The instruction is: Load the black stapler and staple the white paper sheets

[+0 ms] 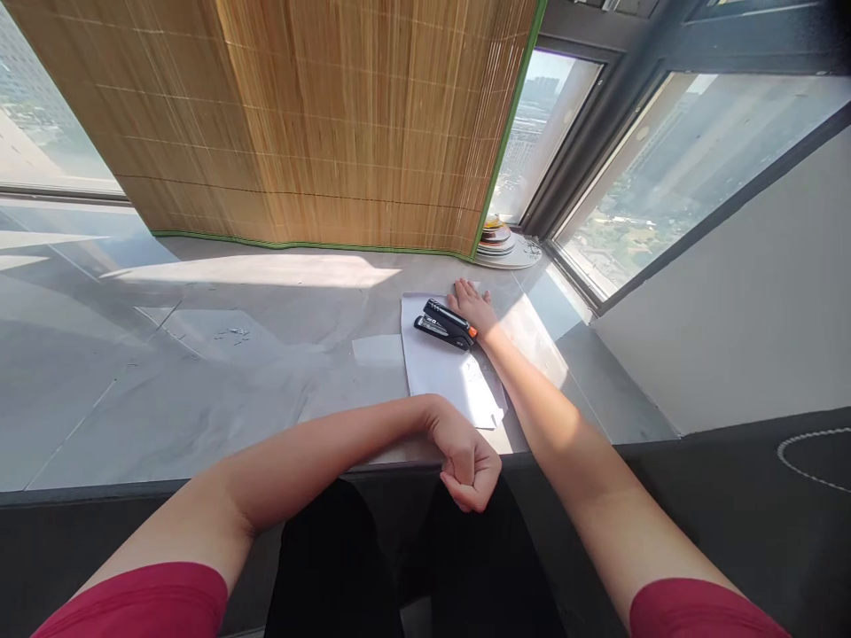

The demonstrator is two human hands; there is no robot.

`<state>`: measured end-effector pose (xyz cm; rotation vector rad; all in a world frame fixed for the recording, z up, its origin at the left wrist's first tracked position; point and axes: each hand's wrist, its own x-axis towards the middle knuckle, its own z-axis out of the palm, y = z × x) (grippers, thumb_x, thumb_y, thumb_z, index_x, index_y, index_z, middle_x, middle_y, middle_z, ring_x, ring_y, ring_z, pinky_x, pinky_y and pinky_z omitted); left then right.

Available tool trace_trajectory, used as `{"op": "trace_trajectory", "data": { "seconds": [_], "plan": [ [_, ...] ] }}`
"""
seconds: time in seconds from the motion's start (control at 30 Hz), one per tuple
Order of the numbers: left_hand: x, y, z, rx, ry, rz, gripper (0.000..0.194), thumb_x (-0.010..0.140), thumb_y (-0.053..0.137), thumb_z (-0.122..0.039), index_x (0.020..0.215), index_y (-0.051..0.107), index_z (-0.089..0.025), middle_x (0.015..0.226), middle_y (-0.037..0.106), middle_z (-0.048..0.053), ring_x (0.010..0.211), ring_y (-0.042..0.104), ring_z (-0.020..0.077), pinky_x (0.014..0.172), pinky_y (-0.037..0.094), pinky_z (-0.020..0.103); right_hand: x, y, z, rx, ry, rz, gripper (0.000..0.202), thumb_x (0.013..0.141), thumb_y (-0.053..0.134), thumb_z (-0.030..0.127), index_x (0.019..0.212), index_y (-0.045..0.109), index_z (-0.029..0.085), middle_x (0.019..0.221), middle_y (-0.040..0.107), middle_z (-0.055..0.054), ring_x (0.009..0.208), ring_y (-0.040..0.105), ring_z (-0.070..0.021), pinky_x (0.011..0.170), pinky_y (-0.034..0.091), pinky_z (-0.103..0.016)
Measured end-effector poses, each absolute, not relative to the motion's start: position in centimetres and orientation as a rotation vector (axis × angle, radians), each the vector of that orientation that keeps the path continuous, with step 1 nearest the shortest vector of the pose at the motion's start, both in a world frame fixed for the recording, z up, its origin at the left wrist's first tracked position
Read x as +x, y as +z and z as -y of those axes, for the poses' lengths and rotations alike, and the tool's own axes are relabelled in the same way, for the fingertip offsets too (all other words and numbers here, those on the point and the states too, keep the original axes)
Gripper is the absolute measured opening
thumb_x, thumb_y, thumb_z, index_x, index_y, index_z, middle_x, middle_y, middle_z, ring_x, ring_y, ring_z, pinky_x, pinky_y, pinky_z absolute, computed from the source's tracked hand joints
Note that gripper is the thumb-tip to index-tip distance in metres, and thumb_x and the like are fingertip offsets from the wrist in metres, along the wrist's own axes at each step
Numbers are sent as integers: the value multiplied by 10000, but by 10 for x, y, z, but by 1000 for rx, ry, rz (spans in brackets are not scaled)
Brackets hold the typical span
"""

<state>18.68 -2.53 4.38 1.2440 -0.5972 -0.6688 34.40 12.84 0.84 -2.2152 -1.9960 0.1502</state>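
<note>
My left hand [466,461] is curled into a fist, wrist bent down, just over the front edge of the ledge. Whatever its fingers might hold is hidden. Laid flat with fingers stretched out, my right hand [473,307] rests at the far right corner of some white paper [432,372]. A black stapler [444,324] with an orange tip lies on the paper, close beside my right wrist. Small bits, perhaps staples [474,377], are scattered on the sunlit part of the paper.
A little pile of thin metal bits [232,335] lies on the grey tiled ledge [285,372] to the left. A bamboo blind [319,124] hangs down behind. Stacked round plates or discs [500,248] stand in the window corner. A white wall [745,266] borders the right side.
</note>
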Motion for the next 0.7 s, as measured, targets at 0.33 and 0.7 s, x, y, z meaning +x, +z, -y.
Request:
{"op": "trace_trajectory", "data": {
  "seconds": [0.33,0.7],
  "plan": [
    [181,-31,95,1174,-825,646,178,515,663,-295,387,539,-302,463,331,41,361,292,208,362,157,309,161,6,-165,-1736,204,2315,651,1127,337,411,1711,382,127,1828,291,-159,1708,281,-314,1368,153,-709],
    [196,-88,116,1457,-789,808,71,415,550,-287,364,521,-329,463,313,4,341,397,224,354,189,264,64,16,-172,-1455,301,2590,684,1138,294,416,1751,315,114,1857,187,-133,1741,166,-301,1390,103,-679]
  ]
}}
